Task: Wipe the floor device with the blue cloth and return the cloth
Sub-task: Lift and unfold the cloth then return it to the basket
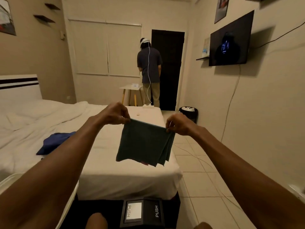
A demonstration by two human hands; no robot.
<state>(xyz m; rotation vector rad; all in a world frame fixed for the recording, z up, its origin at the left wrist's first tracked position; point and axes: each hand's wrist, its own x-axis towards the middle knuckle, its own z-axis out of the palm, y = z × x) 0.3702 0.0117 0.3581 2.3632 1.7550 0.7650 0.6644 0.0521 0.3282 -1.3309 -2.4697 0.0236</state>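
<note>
Head view | left hand (113,114) and right hand (179,123) pinch cloth (145,143) top corners, spread above bed (128,179) | floor device (142,212) below, wiping looks pending or done, unclear | return left

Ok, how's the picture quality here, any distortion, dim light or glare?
Head view: wide-angle bending stretches both forearms at the edges; warm dim light dulls the cloth held between left hand and right hand to a dark teal; the wall TV shows a small reflection; the floor device sits in shadow.
</note>
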